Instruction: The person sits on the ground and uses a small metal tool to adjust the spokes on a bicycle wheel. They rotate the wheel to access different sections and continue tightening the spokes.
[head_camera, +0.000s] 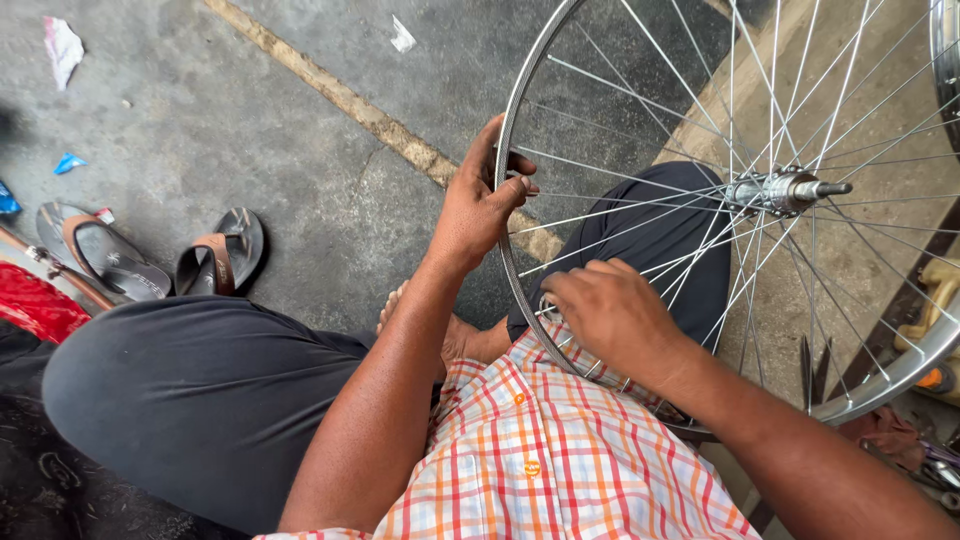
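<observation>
One bare bicycle wheel (760, 200) is standing upright across the person's lap, its rim passing through the left hand (478, 205), whose fingers are gripping it, while the right hand (610, 312) is closing its curled fingers among the lower spokes (640, 245).

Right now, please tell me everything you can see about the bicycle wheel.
The bicycle wheel is a bare silver metal rim with no tyre, many thin shiny spokes and a metal hub with an axle end sticking out. It stands roughly upright over the person's lap, above a concrete floor. The left hand grips the rim at its far side, thumb curled over the edge. The right hand rests on the rim's near part among the spokes. Its right edge runs out of view.
</observation>
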